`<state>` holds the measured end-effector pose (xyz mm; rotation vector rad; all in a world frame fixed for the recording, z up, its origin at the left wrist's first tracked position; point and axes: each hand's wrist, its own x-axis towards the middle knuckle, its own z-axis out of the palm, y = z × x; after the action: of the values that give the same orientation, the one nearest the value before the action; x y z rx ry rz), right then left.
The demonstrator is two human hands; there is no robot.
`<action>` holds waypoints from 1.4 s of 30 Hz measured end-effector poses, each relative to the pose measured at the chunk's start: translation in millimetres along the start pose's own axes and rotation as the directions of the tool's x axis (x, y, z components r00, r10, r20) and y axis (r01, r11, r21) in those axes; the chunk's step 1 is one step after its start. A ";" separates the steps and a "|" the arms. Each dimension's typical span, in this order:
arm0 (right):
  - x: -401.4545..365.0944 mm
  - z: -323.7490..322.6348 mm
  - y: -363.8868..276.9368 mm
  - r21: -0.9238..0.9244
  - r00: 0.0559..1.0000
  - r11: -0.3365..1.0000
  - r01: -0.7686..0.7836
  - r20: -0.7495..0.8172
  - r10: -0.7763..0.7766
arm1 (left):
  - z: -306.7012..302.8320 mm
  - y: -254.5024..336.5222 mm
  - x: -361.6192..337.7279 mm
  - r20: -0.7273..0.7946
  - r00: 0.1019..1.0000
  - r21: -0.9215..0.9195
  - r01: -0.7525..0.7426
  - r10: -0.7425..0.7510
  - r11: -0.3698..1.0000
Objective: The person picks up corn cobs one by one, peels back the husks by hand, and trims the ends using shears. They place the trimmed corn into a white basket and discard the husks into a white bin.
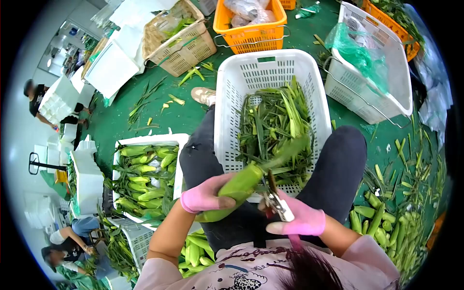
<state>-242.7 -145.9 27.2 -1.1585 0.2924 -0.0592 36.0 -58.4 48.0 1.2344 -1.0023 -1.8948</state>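
In a pink glove, my left hand [209, 194] is wrapped round a green ear of corn [237, 187], its husk still on, tilted up to the right. A blurred strip of leaf [288, 151] extends from its tip over the white basket. My right hand [305, 218], also pink-gloved, grips pruning shears [279, 205] with a pale handle, the blades close to the corn's tip. Between my knees stands the white basket [224, 96], holding cut green leaves [270, 128].
A foam box of husked-in corn [145, 179] sits at left. More ears [386, 227] lie piled on the green floor at right. An orange crate [251, 41], a beige crate [186, 53] and another white basket [348, 96] stand ahead. Two people [63, 253] [41, 104] are at far left.
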 end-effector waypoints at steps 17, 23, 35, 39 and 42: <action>37.7 14.3 38.9 -0.681 0.823 0.716 -0.152 -0.488 -0.290 | 14.4 -27.9 44.6 -0.953 0.297 -0.258 -0.898 0.059 0.357; 67.2 2.7 30.3 -0.749 0.756 0.629 -0.206 -0.530 -0.384 | 43.0 -51.7 51.2 -0.935 0.353 -0.336 -0.875 -0.015 0.348; 61.2 4.8 -19.8 0.611 0.958 0.784 -0.109 0.274 -0.080 | -0.5 -90.1 -40.9 -0.503 0.705 -0.794 -0.605 0.500 0.056; 129.1 -19.0 -10.0 0.602 0.976 0.795 0.075 -0.207 0.064 | 33.6 -137.5 -98.4 -0.284 0.947 -0.932 -0.309 0.150 0.188; 143.0 -99.1 41.2 0.811 0.816 0.554 0.187 -0.442 0.372 | 73.1 -160.3 -178.2 -0.288 0.957 -0.754 -0.203 -0.036 0.625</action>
<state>-135.2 -245.9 -74.9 -0.1010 0.7815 -0.4220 10.3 187.2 5.8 0.8431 -0.0138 -1.7012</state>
